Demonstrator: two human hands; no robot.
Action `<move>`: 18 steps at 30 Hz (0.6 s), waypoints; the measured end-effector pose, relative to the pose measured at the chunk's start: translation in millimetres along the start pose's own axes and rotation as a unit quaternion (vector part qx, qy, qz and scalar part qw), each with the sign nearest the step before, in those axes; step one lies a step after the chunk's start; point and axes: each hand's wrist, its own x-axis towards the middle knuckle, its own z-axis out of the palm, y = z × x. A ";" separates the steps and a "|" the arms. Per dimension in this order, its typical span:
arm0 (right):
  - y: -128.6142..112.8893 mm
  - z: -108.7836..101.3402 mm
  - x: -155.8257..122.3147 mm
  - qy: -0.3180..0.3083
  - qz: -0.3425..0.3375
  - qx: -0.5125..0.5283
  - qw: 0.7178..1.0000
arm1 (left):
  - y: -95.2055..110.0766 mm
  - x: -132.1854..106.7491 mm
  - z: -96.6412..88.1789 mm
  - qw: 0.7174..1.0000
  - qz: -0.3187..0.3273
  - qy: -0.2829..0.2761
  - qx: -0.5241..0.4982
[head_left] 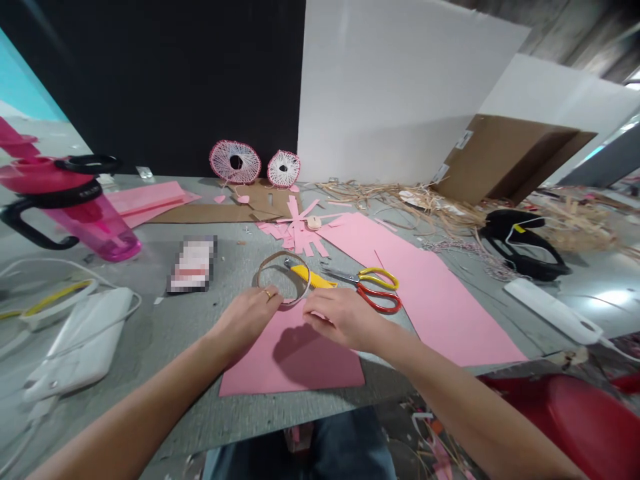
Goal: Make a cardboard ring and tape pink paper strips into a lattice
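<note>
A thin round hoop [259, 270], tan and whitish, stands on edge at the far edge of a pink paper sheet [300, 367]. My left hand [250, 315] grips its lower left part, fingers closed; a ring is on one finger. My right hand [345, 317] is closed beside the hoop's lower right, fingers curled together; whatever they pinch is hidden. Just behind the hoop lies a yellow box cutter [314, 277], seen partly through it. Scissors [377, 288] with one yellow and one red handle lie behind my right hand, blades pointing left.
A larger pink sheet [440, 300] spreads to the right, near cut pink strips [297, 230]. Left are a phone [193, 265], a white power bank [85, 347] with cables, and a pink bottle [100, 213]. Two thread-wound rings [235, 162] lean at the back. A white device [553, 310] sits right.
</note>
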 end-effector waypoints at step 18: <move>11.6 23.2 -35.9 0.003 0.052 0.060 0.997 | 11.1 -0.8 -0.2 0.997 -0.011 0.003 0.075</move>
